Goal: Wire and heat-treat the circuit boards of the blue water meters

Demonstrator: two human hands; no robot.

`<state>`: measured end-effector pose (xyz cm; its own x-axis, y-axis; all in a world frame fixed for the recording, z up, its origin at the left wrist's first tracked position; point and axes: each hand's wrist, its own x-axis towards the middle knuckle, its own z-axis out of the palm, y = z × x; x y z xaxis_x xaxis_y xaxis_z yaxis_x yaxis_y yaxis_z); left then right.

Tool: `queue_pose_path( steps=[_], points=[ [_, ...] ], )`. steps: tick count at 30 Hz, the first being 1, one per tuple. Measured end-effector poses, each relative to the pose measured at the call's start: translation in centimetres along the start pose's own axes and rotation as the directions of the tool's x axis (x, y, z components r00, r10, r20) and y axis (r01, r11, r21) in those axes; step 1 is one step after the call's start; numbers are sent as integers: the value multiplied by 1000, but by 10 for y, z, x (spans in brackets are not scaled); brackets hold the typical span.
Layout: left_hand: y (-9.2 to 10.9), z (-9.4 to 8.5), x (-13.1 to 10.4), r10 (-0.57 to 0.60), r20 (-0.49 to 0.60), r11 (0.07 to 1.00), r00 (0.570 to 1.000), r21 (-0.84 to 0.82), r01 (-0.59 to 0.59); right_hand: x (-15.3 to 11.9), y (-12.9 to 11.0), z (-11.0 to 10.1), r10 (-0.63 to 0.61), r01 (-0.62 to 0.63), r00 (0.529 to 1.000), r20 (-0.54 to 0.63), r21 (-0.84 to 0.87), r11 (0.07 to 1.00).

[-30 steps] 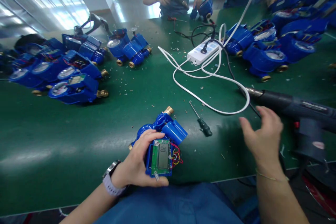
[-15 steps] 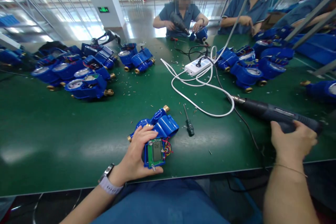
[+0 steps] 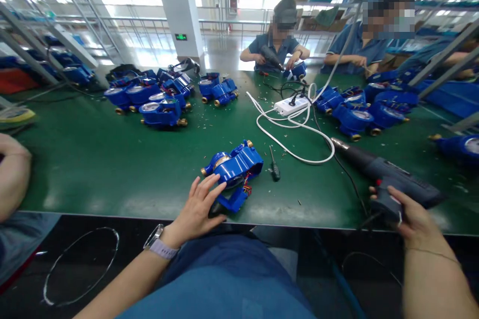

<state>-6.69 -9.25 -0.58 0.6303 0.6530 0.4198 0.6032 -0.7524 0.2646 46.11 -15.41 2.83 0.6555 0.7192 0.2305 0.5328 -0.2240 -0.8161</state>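
Note:
A blue water meter (image 3: 239, 163) with brass end fittings lies near the front edge. Its small blue housing (image 3: 236, 200) hangs off toward me on thin coloured wires, and its display is turned out of sight. My left hand (image 3: 198, 209) is beside this housing with fingers stretched out and spread, the fingertips at the meter's edge. At the right, my right hand (image 3: 415, 214) is wrapped round the handle of a dark heat gun (image 3: 400, 179), whose metal nozzle points to the far left. Between them lies a screwdriver (image 3: 275, 168) with a dark handle.
More blue meters (image 3: 160, 112) are grouped at the far left and right. A white power strip (image 3: 292, 104) with looped cable lies mid-table. Co-workers (image 3: 277, 45) sit opposite; another person's arm (image 3: 13, 174) rests at the left edge. Small scraps dot the green tabletop (image 3: 112, 174).
The housing's green circuit board and display faced up before; now it is turned over and my left fingers have spread. My right hand has shifted its hold to the heat gun's handle. The view has tilted.

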Motion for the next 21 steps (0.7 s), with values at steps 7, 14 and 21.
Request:
queue_pose_path(
  steps=[7,14,21],
  points=[
    [25,-28,-25,-49,-159,985,986,-172,21,-77,-90,19,269,-272,960,77,472,838],
    [66,-60,-29,-70,-151,763,986,-645,-45,-179,-246,65,-228,-123,900,371,718,685],
    [39,-51,-49,-509,-293,455,809,-890,-36,-234,-338,231,-644,275,615,455,643,715]
  ],
)
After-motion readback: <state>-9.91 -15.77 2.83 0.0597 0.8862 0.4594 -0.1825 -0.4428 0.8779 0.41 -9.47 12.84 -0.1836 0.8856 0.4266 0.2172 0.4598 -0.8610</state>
